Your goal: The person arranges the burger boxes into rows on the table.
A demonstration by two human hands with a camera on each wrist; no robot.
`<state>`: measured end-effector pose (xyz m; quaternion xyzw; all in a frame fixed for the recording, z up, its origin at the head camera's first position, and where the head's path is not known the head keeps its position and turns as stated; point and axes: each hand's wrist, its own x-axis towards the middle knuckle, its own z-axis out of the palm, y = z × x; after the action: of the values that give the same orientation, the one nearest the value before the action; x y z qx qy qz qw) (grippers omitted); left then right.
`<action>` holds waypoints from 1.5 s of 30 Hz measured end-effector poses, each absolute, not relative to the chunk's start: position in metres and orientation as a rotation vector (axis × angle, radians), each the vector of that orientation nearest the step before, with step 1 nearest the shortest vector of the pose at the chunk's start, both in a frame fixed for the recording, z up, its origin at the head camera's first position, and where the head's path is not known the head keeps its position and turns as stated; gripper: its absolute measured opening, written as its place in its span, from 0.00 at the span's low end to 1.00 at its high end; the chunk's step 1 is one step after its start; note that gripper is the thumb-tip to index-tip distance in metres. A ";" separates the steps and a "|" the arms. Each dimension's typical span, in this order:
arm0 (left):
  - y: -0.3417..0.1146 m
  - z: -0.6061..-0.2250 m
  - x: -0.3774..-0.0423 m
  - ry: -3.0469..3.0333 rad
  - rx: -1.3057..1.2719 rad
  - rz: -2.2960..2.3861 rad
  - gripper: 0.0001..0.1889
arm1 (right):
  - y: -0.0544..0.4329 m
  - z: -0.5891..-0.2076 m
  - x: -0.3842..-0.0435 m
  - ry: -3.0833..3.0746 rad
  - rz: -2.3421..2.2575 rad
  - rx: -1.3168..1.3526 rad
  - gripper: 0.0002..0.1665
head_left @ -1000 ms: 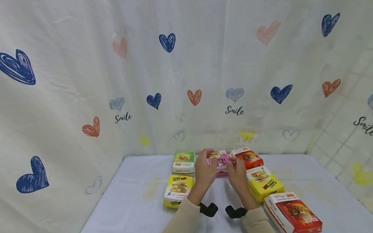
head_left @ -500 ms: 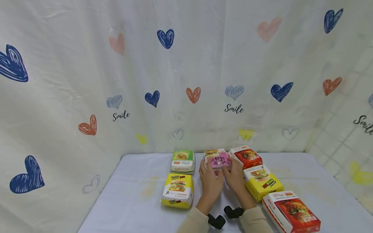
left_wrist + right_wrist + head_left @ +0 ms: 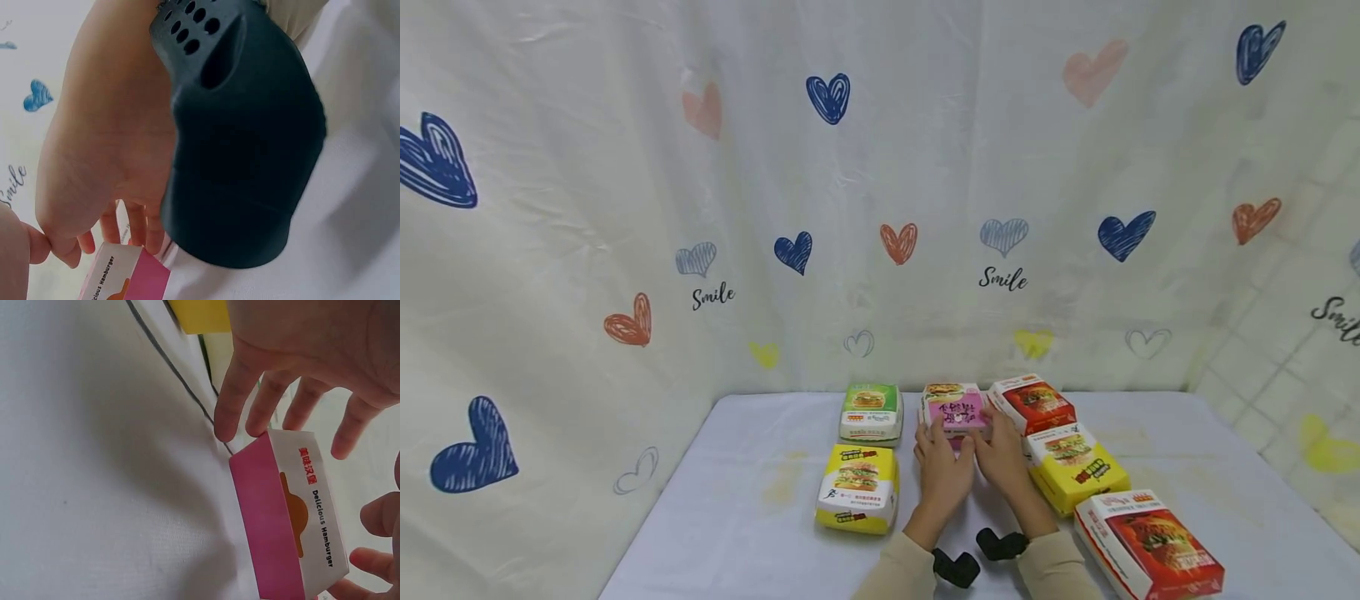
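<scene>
A pink and white hamburger box (image 3: 955, 407) lies at the back middle of the table. My left hand (image 3: 942, 471) is at its near left corner, fingers extended along that side. On the near right corner, my right hand (image 3: 1004, 458) has its fingers spread, with fingertips right at the box's end in the right wrist view. Both thumbs point toward each other in front of the box, their tips close together. The box's near face, printed "Delicious Hamburger", shows in the right wrist view; the left wrist view catches only a corner, partly behind the left hand.
On the left, a green and white box (image 3: 870, 412) stands behind a yellow and white box (image 3: 857, 487). To the right run a red box (image 3: 1033, 404), another yellow box (image 3: 1078, 468) and a larger red box (image 3: 1150, 546). A heart-printed curtain (image 3: 880, 192) hangs behind the table.
My left hand has drawn back from the pink box's left side to its near corner, and the right hand slightly nearer me. The box has shifted a little left, away from the red box.
</scene>
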<state>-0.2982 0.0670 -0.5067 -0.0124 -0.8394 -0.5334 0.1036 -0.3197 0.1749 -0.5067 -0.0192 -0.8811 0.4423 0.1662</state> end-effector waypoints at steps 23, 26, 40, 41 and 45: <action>0.063 -0.507 -0.302 -2.410 0.030 -1.646 0.33 | 0.176 -0.497 -0.319 -2.529 1.270 -0.083 0.26; 0.062 -0.509 -0.303 -2.393 0.035 -1.650 0.32 | 0.176 -0.497 -0.318 -2.538 1.248 -0.082 0.25; 0.061 -0.518 -0.306 -2.402 0.020 -1.595 0.30 | 0.175 -0.502 -0.317 -2.634 1.047 -0.074 0.27; 0.061 -0.518 -0.306 -2.403 0.020 -1.599 0.30 | 0.175 -0.502 -0.317 -2.636 1.046 -0.076 0.27; 0.061 -0.518 -0.307 -2.400 0.016 -1.616 0.30 | 0.175 -0.501 -0.317 -2.651 1.022 -0.089 0.25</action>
<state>-0.3072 0.0614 -0.5182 0.0054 -0.8230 -0.5544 0.1239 -0.3175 0.1745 -0.5014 -0.0310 -0.9223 0.3554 0.1488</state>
